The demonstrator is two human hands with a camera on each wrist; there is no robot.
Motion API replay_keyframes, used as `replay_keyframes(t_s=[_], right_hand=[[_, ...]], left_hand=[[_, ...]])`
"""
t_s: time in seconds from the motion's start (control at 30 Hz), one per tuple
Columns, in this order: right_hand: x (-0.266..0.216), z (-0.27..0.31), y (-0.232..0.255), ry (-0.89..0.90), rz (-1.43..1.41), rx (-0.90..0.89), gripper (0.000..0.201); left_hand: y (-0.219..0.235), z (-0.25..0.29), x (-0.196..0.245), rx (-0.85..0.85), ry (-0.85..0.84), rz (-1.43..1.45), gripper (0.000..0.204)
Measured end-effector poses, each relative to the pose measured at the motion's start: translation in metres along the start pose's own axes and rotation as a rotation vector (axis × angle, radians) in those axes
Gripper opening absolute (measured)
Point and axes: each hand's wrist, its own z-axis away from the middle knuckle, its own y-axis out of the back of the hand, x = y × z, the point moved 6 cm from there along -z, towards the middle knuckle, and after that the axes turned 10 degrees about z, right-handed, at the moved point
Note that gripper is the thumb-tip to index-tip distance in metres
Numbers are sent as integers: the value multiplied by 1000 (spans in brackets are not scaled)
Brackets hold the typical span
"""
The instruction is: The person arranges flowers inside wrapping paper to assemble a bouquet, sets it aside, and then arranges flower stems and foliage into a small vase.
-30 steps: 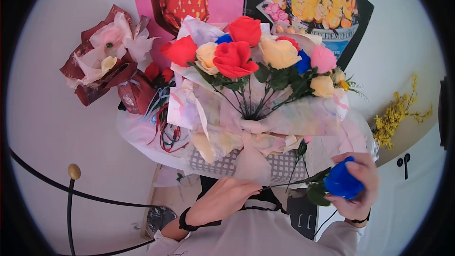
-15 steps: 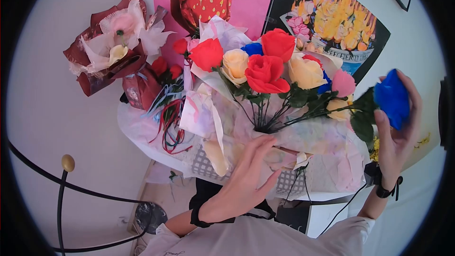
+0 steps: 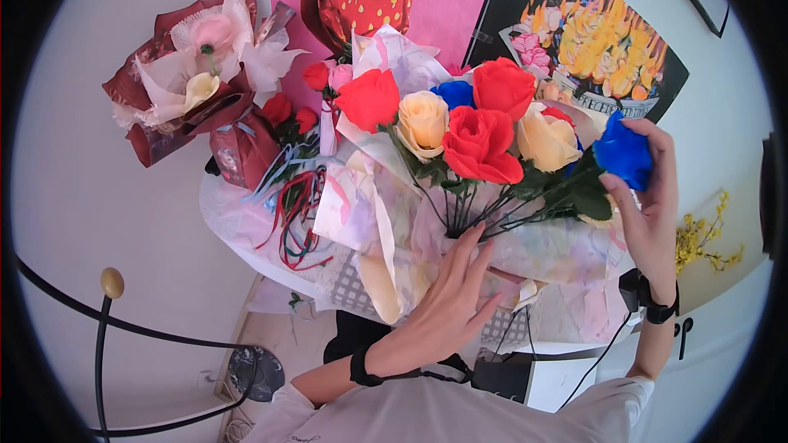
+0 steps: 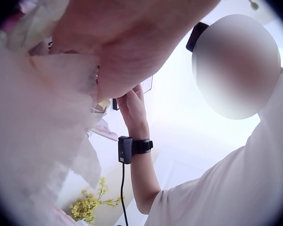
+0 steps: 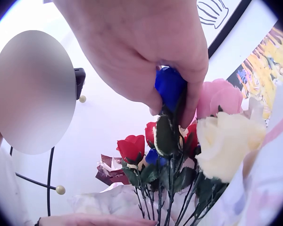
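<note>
A blue rose (image 3: 623, 152) is held by its bloom in my right hand (image 3: 654, 197), at the right side of the bouquet. The right wrist view shows the thumb and fingers round the blue bloom (image 5: 170, 88), with its stem running down among the others. My left hand (image 3: 439, 303) lies with extended fingers at the bouquet's wrapping paper (image 3: 353, 205), fingertips by the gathered stems. Red roses (image 3: 482, 145), cream roses (image 3: 422, 125) and another blue one stand in the bouquet. Whether the left fingertips touch the stems, I cannot tell.
A dark red wrapped bouquet (image 3: 246, 148) stands at the left, beside ribbons (image 3: 297, 217) on the white table. Two posters lean behind. Yellow flowers (image 3: 698, 238) are at the far right; a black metal frame (image 3: 164, 339) curves at lower left.
My right hand has brought the blue rose up from the lower right and then inward to the bouquet's right side. My left hand has moved up from the stem's lower end to the wrapping, fingers extended.
</note>
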Motion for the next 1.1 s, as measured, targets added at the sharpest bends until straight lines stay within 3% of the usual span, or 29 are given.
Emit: replay_keyframes(t_s=[0.13, 0.33, 0.47, 0.53, 0.6, 0.7, 0.77, 0.87, 1.1], right_hand=[[-1, 1, 10, 17, 28, 86, 55], [-6, 10, -11, -9, 31, -49, 54], [-7, 14, -27, 72, 50, -96, 54], [-4, 20, -39, -121, -78, -199, 53], [1, 23, -44, -110, -75, -206, 53], [-7, 22, -40, 26, 101, -142, 57], [-24, 19, -37, 227, 515, -93, 66], [-27, 22, -37, 269, 755, -82, 75], [-26, 25, -32, 217, 731, -77, 86]], left_hand=[[-2, 3, -2, -5, 16, 37, 67], [-2, 4, -2, -14, -4, -27, 63], [-2, 3, -3, -26, 22, 5, 63], [-3, 3, -3, -29, 18, -5, 64], [-3, 2, -3, -37, 14, -13, 64], [-4, 2, -2, -47, 7, -1, 64], [-3, 1, -1, -53, 14, 2, 65], [-3, 1, 0, -61, 14, 23, 66], [-6, -2, 4, -88, 25, 12, 66]])
